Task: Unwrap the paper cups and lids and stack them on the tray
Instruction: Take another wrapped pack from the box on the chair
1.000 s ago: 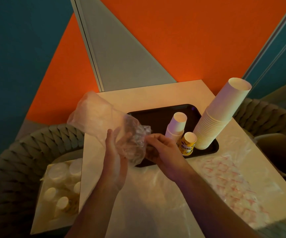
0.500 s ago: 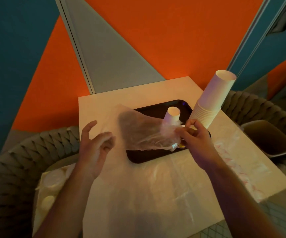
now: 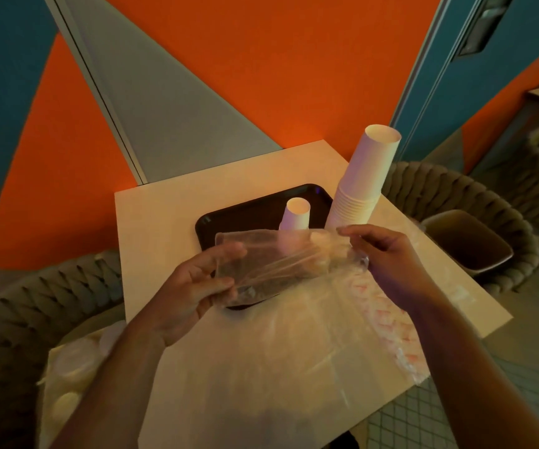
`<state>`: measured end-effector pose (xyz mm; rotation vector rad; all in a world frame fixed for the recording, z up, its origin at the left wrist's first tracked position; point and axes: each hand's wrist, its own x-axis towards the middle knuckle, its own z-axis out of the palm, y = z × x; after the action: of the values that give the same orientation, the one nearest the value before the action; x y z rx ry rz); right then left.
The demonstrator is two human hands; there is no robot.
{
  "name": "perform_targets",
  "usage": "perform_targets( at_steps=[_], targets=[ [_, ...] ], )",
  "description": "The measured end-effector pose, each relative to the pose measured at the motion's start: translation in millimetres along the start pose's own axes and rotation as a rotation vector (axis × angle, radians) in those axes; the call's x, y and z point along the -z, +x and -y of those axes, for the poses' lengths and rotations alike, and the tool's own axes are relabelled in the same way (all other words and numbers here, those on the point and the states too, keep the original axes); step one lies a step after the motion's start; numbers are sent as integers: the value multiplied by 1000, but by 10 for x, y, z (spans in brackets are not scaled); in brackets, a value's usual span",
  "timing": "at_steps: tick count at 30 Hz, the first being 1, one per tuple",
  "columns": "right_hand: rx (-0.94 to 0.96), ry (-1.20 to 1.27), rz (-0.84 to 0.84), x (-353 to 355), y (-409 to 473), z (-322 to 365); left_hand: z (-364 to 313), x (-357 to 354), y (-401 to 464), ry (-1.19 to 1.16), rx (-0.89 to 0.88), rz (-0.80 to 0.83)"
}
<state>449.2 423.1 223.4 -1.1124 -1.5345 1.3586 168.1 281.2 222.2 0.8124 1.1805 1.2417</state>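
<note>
Now both hands pinch the empty plastic wrapper (image 3: 271,264) stretched left-to-right over the tray's (image 3: 248,209) near edge: left hand (image 3: 193,286) at one end, right hand (image 3: 388,254) at the other.

Left hand (image 3: 193,286) fingers curled, pinching; right hand (image 3: 388,254) fingers curled, pinching

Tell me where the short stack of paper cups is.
Head view, centre: the short cup stack stands upside down on the black tray, left of the tall cup stack.

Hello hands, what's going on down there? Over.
Left hand and right hand both grip clear wrapper, stretched over tray. Two cup stacks on tray. Nothing blocking.
</note>
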Motion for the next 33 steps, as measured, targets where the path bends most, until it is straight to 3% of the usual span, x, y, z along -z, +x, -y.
perform_targets(
  at_steps=[5,9,14,19,22,29,33],
  targets=[
    [-77,44,94,280,53,9,0,-126,96,89,-19,-38],
    [-123,248,122,420,68,-34,20,-303,217,46,-9,-32],
    [-66,138,46,664,98,-140,43,-514,342,119,-48,-71],
    [-126,95,356,1137,136,-97,83,-768,434,128,-100,-134],
    [-138,93,459,1376,192,-100,102,-887,490,119,-89,-111],
    [-137,212,376,1668,222,-166,111,-1158,587,75,-74,-32],
    [-73,90,351,1760,249,-267,137,-1309,637,69,-84,-34]
  ],
)
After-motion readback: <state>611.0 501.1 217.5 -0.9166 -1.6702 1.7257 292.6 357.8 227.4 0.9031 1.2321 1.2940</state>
